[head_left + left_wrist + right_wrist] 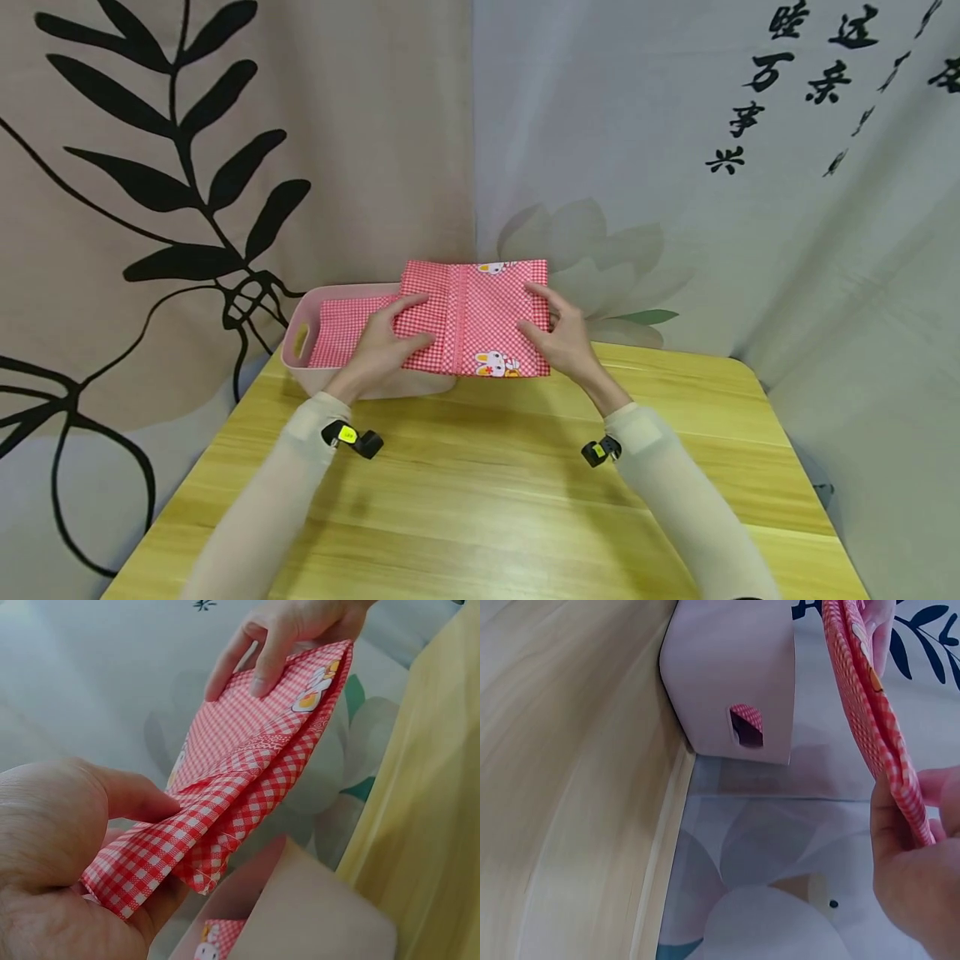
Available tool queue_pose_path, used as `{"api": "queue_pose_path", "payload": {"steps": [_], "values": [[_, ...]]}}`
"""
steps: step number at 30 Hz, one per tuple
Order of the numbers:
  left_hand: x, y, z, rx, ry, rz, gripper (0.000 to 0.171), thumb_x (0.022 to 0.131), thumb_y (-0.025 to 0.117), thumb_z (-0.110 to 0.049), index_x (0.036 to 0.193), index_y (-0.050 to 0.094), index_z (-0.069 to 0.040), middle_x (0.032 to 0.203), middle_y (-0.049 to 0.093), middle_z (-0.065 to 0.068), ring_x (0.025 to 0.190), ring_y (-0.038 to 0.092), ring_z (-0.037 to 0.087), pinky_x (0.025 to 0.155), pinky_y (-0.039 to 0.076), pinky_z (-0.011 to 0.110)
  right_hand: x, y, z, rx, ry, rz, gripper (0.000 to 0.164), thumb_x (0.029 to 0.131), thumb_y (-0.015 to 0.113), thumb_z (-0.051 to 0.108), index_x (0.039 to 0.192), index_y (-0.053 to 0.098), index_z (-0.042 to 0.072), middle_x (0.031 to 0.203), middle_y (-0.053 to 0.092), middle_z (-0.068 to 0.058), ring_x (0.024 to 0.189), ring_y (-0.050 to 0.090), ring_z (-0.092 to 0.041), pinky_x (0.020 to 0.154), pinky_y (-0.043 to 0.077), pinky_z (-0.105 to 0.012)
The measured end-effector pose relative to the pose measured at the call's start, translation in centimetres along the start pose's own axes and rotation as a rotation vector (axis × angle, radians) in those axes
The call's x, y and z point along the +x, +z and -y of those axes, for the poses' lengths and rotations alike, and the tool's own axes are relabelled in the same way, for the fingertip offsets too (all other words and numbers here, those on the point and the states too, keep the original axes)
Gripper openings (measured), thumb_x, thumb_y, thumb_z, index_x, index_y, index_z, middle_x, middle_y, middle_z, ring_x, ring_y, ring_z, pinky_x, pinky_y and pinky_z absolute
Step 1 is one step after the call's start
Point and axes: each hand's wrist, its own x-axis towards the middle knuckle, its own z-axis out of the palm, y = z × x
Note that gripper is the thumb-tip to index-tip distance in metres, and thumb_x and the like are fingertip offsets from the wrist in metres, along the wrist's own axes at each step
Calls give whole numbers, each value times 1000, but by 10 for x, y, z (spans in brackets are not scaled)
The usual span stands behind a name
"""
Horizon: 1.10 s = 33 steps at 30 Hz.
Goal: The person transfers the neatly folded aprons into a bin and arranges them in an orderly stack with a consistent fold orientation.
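Both hands hold up a folded red-and-white checked cloth (pixel 495 321) with printed rabbits along its edges. My left hand (pixel 382 346) grips the cloth's left side, thumb on top and fingers beneath, as the left wrist view shows. At the opposite edge my right hand (pixel 562 333) pinches it between thumb and fingers. Folded layers of the cloth (pixel 247 780) show along its near edge. Behind and below it stands a pink bin (pixel 300 375) with a handle hole, and more checked fabric (pixel 341 321) lies inside. The held cloth overlaps the bin's right part in the head view.
The bin is at the back left of a wooden table (pixel 480 500), close to the curtains (pixel 390 167). Another curtain with dark lettering hangs at the right. The table's right edge (pixel 802 467) runs beside it.
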Motion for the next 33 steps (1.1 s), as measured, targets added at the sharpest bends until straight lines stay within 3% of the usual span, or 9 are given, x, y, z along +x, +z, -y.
{"api": "queue_pose_path", "payload": {"steps": [12, 21, 28, 30, 33], "values": [[-7, -32, 9, 44, -56, -33, 76, 107, 77, -18, 174, 44, -33, 175, 48, 15, 147, 63, 37, 127, 53, 58, 17, 31, -2, 53, 4, 21, 66, 102, 78, 0, 164, 57, 10, 156, 62, -30, 129, 74, -54, 89, 73, -37], [-15, -54, 16, 59, -112, -56, 78, 109, 76, -21, 176, 39, -36, 172, 52, 14, 148, 65, 35, 125, 55, 55, 30, 52, 0, 24, 24, 57, 64, 104, 78, 4, 164, 57, 11, 163, 58, -24, 135, 73, -49, 96, 72, -43], [-17, -73, 22, 104, -119, -83, 78, 110, 75, -22, 177, 38, -36, 172, 52, 17, 146, 66, 35, 116, 61, 37, 43, 70, 4, -52, 20, 116, 65, 106, 76, 5, 167, 53, 9, 168, 51, -22, 143, 68, -47, 108, 67, -49], [-17, -78, 23, 135, -113, -110, 78, 108, 77, -23, 176, 41, -34, 173, 49, 17, 145, 64, 36, 117, 59, 39, 47, 75, 5, -90, 17, 127, 65, 107, 76, 6, 167, 52, 8, 168, 52, -22, 145, 68, -46, 110, 66, -49], [-16, -86, 26, 163, -90, -141, 76, 106, 79, -21, 174, 46, -30, 178, 41, 18, 149, 56, 39, 125, 52, 52, 53, 83, 5, -135, 17, 138, 65, 107, 76, 8, 167, 52, 8, 168, 52, -21, 147, 66, -44, 115, 64, -51]]}}
